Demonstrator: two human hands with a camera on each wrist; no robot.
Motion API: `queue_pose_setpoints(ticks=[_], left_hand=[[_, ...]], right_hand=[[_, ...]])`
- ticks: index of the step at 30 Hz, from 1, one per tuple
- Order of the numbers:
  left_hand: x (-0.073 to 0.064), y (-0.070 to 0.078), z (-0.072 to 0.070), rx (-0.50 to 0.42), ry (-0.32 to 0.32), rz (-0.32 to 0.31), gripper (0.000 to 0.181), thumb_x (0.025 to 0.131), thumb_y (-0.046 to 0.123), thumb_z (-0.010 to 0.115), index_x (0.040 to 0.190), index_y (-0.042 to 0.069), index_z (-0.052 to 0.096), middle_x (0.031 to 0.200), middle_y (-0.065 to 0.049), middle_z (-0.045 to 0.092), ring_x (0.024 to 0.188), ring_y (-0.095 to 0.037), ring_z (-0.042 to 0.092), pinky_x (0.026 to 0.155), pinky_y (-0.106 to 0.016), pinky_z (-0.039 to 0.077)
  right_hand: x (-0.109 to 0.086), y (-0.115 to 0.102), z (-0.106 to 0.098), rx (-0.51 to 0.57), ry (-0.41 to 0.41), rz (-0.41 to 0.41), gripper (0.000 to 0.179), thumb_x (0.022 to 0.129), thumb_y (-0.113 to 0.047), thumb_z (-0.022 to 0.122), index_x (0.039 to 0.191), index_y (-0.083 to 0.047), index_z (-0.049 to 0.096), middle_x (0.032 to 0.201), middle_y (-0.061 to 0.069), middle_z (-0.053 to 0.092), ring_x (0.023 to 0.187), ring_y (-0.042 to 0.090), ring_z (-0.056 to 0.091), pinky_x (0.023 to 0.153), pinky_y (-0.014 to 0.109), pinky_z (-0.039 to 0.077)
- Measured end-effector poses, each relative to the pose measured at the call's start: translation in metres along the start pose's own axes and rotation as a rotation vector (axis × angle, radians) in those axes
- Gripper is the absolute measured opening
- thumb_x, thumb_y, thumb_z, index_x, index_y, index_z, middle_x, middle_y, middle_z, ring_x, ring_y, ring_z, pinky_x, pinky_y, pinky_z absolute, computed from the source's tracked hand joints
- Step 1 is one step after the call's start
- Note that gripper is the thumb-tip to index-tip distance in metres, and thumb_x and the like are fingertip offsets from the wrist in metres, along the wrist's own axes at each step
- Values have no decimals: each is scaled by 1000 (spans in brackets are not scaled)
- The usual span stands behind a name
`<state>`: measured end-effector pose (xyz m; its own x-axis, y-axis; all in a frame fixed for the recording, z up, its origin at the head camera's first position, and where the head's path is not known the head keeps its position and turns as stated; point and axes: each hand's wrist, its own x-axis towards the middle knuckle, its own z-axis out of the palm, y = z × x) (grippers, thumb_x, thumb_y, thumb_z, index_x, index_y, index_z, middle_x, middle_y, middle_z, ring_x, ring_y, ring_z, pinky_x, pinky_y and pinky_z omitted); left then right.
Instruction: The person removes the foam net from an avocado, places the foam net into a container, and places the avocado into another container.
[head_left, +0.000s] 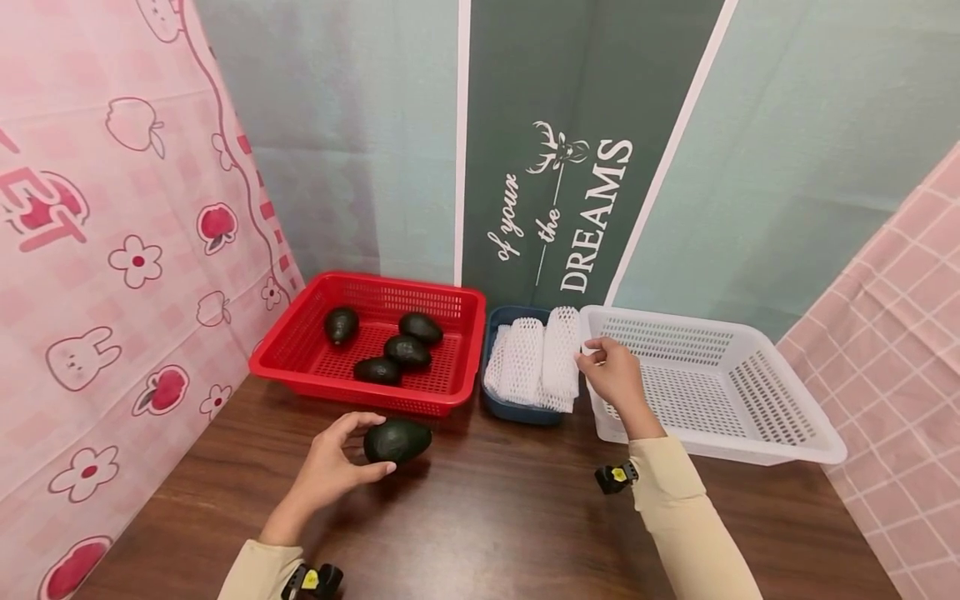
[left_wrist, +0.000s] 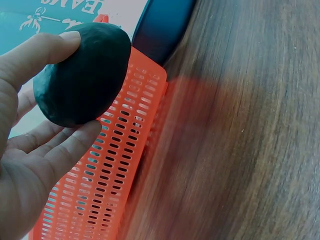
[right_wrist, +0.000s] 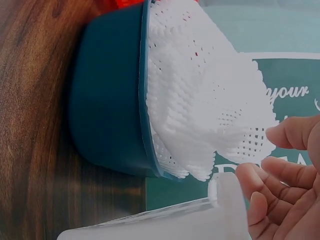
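Observation:
In front of the red basket, my left hand point(head_left: 341, 454) grips a dark avocado point(head_left: 399, 440) between thumb and fingers. The left wrist view shows the same avocado point(left_wrist: 87, 75) held at its sides, over the basket's slotted wall. My right hand point(head_left: 613, 375) is at the right edge of the white foam net sleeves point(head_left: 522, 358), which stick up out of a small blue bin point(head_left: 517, 414). In the right wrist view, the thumb tip is right at the edge of one net sleeve point(right_wrist: 245, 130), with the other fingers bent below and apart from the thumb.
The red basket point(head_left: 367, 402) at the left holds several more avocados point(head_left: 407, 351). At the right stands a white slotted basket point(head_left: 757, 454), its near-left rim beside the blue bin. A lettered curtain point(head_left: 547, 100) hangs behind the wooden table point(head_left: 487, 525), with pink cloths at both sides.

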<state>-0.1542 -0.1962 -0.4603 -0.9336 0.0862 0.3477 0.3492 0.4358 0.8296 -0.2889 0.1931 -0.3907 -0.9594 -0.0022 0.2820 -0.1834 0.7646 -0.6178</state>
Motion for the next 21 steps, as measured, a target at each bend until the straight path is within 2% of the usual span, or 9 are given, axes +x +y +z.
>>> queue_pose_setpoints(ticks=[3, 6, 13, 21], left_hand=[[1, 1, 0, 11, -1, -11, 55, 60, 13, 89, 108, 14, 61, 104, 1, 59, 86, -19, 62, 72, -30, 52], [2, 9, -2, 16, 6, -10, 56, 60, 8, 88, 108, 11, 60, 104, -1, 59, 85, -20, 63, 71, -32, 53], [8, 54, -12, 34, 23, 80, 54, 59, -3, 85, 106, -1, 59, 100, -11, 60, 81, -21, 62, 68, -38, 53], [17, 66, -16, 20, 72, 84, 52, 59, -5, 84, 105, -1, 60, 99, -10, 61, 84, -22, 59, 69, -37, 53]], right_hand=[[-2, -1, -2, 6, -1, -7, 31, 86, -16, 62, 109, 5, 61, 88, 19, 66, 80, 33, 61, 65, 43, 48], [-6, -4, -4, 17, -20, -10, 31, 86, -16, 63, 110, 4, 60, 89, 19, 65, 82, 32, 62, 66, 43, 49], [-16, -16, -7, -23, -61, -66, 32, 86, -16, 63, 111, 4, 59, 92, 18, 65, 82, 32, 63, 65, 42, 51], [-21, -33, -8, -65, -17, -104, 31, 85, -16, 64, 111, 2, 60, 95, 18, 64, 82, 31, 61, 66, 44, 50]])
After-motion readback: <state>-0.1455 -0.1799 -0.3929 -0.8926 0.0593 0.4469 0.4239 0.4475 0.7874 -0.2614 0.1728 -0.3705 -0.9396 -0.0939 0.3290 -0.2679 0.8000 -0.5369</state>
